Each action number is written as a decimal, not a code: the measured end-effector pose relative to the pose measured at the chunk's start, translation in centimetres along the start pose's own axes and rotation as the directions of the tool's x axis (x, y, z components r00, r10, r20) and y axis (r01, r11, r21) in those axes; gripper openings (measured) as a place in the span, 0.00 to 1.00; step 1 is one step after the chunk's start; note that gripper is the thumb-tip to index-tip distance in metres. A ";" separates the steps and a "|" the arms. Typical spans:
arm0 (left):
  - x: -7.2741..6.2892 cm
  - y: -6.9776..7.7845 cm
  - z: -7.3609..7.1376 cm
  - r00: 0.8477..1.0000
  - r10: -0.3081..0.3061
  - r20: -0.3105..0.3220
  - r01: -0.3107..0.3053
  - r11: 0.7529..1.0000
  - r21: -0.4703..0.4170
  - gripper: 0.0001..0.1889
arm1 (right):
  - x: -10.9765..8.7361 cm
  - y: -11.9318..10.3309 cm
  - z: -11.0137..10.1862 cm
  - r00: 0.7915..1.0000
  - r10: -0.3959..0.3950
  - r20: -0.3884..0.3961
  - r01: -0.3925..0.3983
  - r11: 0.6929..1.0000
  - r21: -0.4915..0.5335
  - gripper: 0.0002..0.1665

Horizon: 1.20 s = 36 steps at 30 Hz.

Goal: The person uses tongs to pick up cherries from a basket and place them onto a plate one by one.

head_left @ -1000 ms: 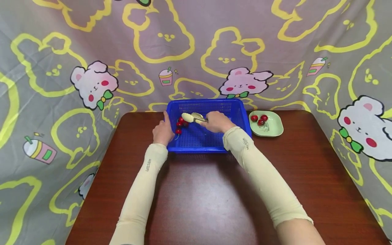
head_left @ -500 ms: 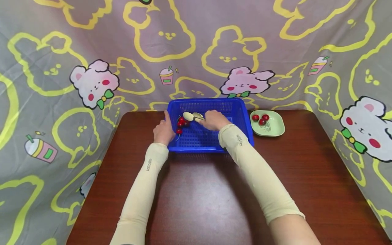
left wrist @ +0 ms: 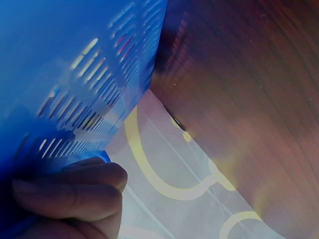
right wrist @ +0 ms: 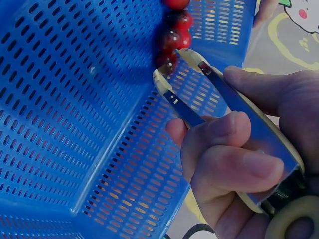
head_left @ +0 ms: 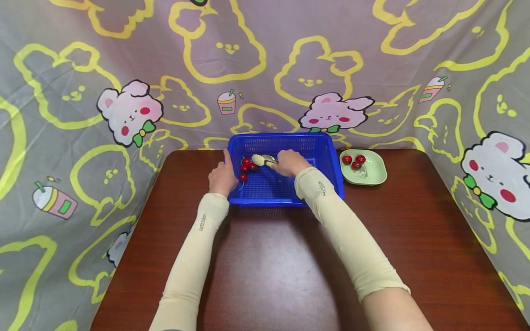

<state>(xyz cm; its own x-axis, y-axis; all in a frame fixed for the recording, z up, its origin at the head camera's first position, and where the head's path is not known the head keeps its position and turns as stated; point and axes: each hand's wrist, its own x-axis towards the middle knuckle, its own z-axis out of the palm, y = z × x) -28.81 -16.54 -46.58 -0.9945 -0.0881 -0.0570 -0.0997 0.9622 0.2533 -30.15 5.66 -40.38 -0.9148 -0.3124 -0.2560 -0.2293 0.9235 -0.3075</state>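
My left hand grips the left rim of a blue plastic basket; in the left wrist view its fingers curl at the rim, outside the slotted wall. My right hand holds metal tongs with cream tips over the basket. The tongs' jaws stand apart, their tips close to the nearest dark red cherry. Several cherries lie together along the basket's left side, one with a green stem toward the front.
To the right of the basket, a pale green dish with 3 cherries stands on the brown wooden table. A patterned cloth hangs behind the table and at both sides.
The tongs' tips have shifted slightly to the right, away from the left wall of the basket, and the right forearm has swung a little left. The left hand keeps its place on the rim.
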 end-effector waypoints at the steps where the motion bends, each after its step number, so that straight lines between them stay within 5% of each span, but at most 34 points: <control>1: 0.0 0.0 0.0 1.000 0.000 -0.001 0.000 1.000 0.000 0.55 | 0.0 0.0 0.0 1.000 0.002 -0.001 -0.002 1.000 0.004 0.22; 36: 0.0 -0.1 -0.1 1.000 -0.012 0.028 0.012 1.000 -0.005 0.55 | -1.6 1.9 -1.1 0.998 -0.040 -0.044 0.042 0.998 0.050 0.21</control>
<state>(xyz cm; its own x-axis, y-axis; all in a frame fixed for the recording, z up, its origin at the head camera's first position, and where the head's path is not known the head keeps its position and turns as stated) -28.77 -16.64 -46.49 -0.9919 -0.0922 -0.0873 -0.1119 0.9598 0.2576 -29.51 8.14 -39.54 -0.9187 -0.3389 -0.2028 -0.2507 0.8972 -0.3636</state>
